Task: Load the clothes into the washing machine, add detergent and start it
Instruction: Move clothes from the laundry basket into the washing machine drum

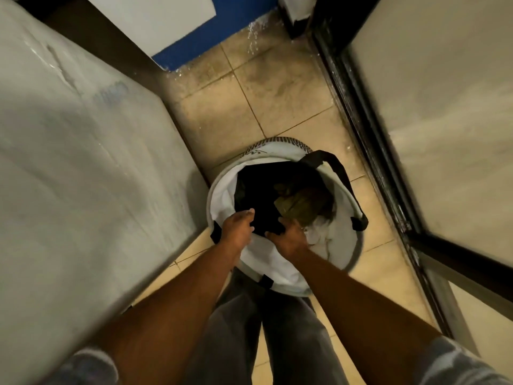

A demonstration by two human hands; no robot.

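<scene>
Item: round white laundry hamper [226, 190], soft-sided with black strap handles, standing on the tan tile floor [266, 107]; all positions below are given from it. Contents: a black garment [261, 190] heaped toward the hamper's left and centre, an olive-brown piece [301, 202] to the right of that, and pale cloth [319, 232] at the near right wall. Left hand [238, 225]: at the hamper's near-left rim, fingers closed on the near edge of the black garment. Right hand [288, 237]: just inside the near rim, likewise clenched on the same black cloth, the two hands close beside each other with the fabric bunched between them. The garment thus lies directly ahead of and under both grips, most of its bulk deeper in the hamper. Likely reason for the two-handed hold: to gather a loose, floppy bundle in one lift rather than trail it. Left of the hamper: a large pale flat-topped surface [83, 162], possibly the washing machine, though blurred. Right of the hamper: a dark-framed door [433, 134]. Loading appears barely begun.
</scene>
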